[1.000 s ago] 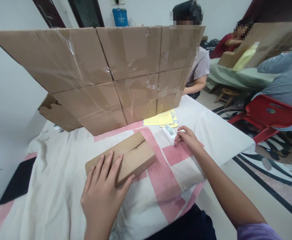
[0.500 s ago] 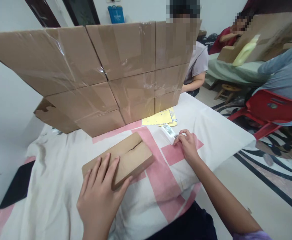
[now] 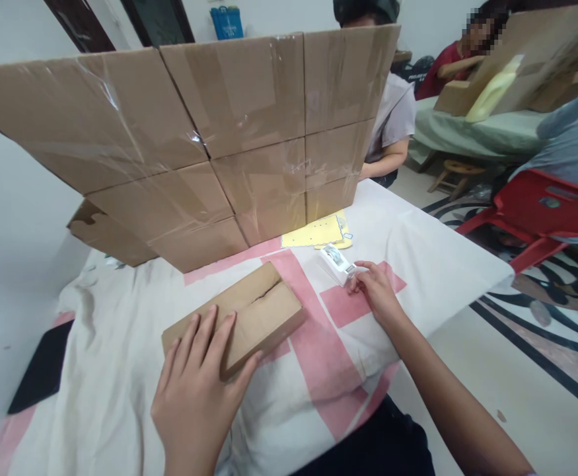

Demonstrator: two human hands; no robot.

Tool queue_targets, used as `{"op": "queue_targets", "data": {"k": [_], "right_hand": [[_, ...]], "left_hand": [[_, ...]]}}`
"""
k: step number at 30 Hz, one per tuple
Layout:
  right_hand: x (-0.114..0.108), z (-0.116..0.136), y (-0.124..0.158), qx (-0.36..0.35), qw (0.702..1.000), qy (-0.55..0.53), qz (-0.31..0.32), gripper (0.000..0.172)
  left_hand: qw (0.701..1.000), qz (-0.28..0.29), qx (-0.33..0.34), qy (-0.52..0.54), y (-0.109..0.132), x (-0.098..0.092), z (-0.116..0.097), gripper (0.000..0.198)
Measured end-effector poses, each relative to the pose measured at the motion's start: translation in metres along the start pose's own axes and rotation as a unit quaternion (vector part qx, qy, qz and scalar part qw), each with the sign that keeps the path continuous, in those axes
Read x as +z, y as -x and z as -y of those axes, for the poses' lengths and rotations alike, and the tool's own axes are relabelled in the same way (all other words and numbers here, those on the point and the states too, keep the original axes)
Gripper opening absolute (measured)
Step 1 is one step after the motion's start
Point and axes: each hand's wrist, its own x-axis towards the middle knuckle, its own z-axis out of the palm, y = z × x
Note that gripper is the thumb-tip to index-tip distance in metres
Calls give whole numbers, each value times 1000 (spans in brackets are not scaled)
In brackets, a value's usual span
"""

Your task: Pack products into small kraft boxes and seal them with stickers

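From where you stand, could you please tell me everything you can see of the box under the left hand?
The box is flat, oblong and brown, and looks like cardboard. A ragged dark gap runs along its top seam toward the right end. It lies slanted on the cloth, right end farther away, with the left hand spread over its left part.

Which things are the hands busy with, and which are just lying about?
Seems in use:
- brown cardboard box, under the left hand
- small white item, at the right hand

Seems just lying about:
- yellow patterned thing by the cardboard wall
- flat black thing
- blue container
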Motion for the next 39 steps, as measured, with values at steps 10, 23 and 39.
{"op": "queue_targets", "data": {"k": [10,23,39], "right_hand": [[2,8,-2,37,999,4,-27,35],[-2,9,-6,82,996,3,-36,44],[-11,17,-4,95,995,-7,32,32]], "left_hand": [[1000,6,-2,2,0,-2,-1,63],[1000,3,-3,-3,1,-2,-2,62],[1000,16,-7,7,1,-2,0,69]]}}
